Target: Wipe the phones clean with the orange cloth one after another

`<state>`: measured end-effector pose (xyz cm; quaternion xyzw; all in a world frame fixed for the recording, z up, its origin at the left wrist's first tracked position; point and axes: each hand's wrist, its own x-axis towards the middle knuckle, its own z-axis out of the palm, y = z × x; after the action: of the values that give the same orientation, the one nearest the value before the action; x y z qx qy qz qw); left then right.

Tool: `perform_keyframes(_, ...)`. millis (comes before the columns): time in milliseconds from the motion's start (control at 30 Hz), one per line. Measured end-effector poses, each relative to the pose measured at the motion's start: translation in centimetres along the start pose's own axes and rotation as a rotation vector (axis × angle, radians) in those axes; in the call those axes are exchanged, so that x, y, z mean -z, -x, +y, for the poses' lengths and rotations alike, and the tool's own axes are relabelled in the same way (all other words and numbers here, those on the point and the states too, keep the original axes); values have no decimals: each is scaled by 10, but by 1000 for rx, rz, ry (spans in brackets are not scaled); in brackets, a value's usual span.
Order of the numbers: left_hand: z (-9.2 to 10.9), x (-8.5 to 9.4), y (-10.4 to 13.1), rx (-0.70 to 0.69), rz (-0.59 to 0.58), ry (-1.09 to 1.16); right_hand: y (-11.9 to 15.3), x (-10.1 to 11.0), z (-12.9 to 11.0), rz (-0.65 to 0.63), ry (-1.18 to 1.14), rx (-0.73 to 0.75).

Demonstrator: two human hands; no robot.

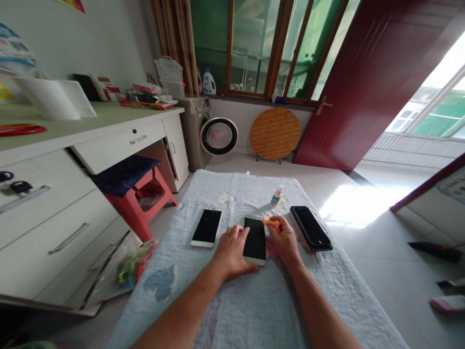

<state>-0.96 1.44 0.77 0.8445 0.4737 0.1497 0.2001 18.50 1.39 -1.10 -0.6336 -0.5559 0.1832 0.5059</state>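
Note:
A white smartphone with a dark screen point(255, 240) lies flat on the cloth-covered table in front of me. My left hand point(232, 252) grips it along its left side, with the thumb by the bottom edge. At the phone's upper right edge, my right hand point(285, 240) pinches a small orange cloth point(271, 222). To the left rests a second white smartphone point(207, 227), screen up. A black phone point(310, 228) lies on the right, seemingly on top of another pinkish item. Behind them stands a small spray bottle point(276, 197) with a clear cap.
A pale blue quilted cloth point(163, 310) covers the table. On the left are a white desk point(119, 140) and a red stool point(145, 198) with a dark cushion. Farther off, a washing machine point(194, 121) has its round door open. A round wooden tabletop point(275, 133) leans near the red door point(348, 92).

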Motion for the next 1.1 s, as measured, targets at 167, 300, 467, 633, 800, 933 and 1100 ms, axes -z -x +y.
perform_keyframes(167, 3, -17, -2, 35, 86, -44, 1, -6, 0, -113, 150, 234)
perform_keyframes(300, -1, -19, -2, 30, 66, -55, 3, -9, 2, -200, 381, 294)
perform_keyframes(467, -1, -17, -3, 5, 68, -63, -2, -8, -3, -228, 389, 297)
perform_keyframes(633, -1, -17, -3, 8, 76, -48, -2, -1, -18, -350, 282, 293)
perform_keyframes(800, -2, -18, -3, -1, 108, -34, 7, 15, -44, -665, 163, 275)
perform_keyframes(933, 0, -15, -3, -8, 100, -39, 11, 24, -52, -881, 60, 225)
perform_keyframes(1100, 4, -8, -2, 7, 31, -58, 8, 17, -40, -771, 83, 166)
